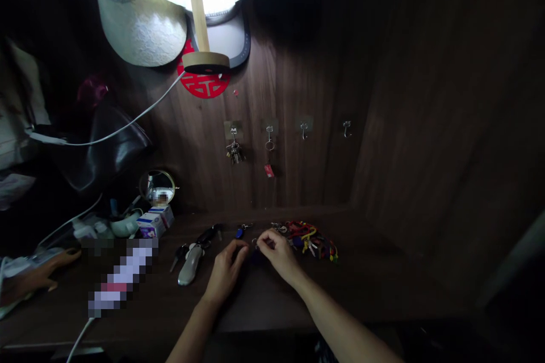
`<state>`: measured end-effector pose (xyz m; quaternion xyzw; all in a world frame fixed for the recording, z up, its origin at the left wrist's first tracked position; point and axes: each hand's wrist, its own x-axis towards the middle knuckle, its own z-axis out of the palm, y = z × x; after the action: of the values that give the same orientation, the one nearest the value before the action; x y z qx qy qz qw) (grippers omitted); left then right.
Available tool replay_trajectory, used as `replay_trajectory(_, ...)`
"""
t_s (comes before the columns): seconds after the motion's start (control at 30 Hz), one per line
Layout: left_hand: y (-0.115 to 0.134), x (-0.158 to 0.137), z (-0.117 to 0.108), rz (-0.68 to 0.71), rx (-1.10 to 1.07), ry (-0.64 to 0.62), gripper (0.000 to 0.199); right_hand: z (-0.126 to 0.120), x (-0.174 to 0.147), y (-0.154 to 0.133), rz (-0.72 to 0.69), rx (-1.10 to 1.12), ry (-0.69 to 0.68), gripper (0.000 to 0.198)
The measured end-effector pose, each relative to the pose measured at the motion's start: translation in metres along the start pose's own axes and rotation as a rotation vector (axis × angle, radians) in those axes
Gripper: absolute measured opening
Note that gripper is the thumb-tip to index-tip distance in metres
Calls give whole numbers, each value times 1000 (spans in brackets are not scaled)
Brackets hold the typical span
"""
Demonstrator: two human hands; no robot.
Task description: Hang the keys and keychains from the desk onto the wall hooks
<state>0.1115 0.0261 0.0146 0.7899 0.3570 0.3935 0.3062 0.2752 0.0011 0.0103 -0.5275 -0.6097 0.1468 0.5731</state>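
My right hand (279, 252) is closed in a pinch over the desk, its fingertips on a small metal key ring (255, 242). A dark purple piece (257, 257) hangs or lies just below that ring; its kind is too dim to tell. My left hand (227, 269) is close by on the left, thumb and forefinger tips together; whatever they hold is hidden. Beyond the hands lies a blue key fob (239, 233) with a metal clasp. Right of my right hand is a pile of keys with red and yellow cords (313, 238).
Left of my hands lie dark keys (207, 235) and a silver-grey handle-like object (190, 265). Four-hook wall row: keys (234, 152) and a ring with a red tag (269, 170) hang there. A lit lamp (200, 22), boxes (152, 223) and a round mirror (156, 186) are around.
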Motion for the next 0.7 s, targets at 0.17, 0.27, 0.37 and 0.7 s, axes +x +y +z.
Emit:
replay_trajectory(0.17, -6, 4, 2, -94, 1, 14, 31, -22, 49, -1, 32, 30, 185, 18)
replay_trajectory(0.27, -9, 6, 3, -109, -8, 29, 33, -39, 88, -10, 23, 49, 269, 19)
replay_trajectory(0.37, -11, 9, 2, -135, -41, 45, 36, -53, 125, -25, 26, 93, 360, 18)
replay_trajectory(0.7, -11, 11, 2, -174, -95, 60, 40, -70, 208, -65, 79, 322, 517, 14)
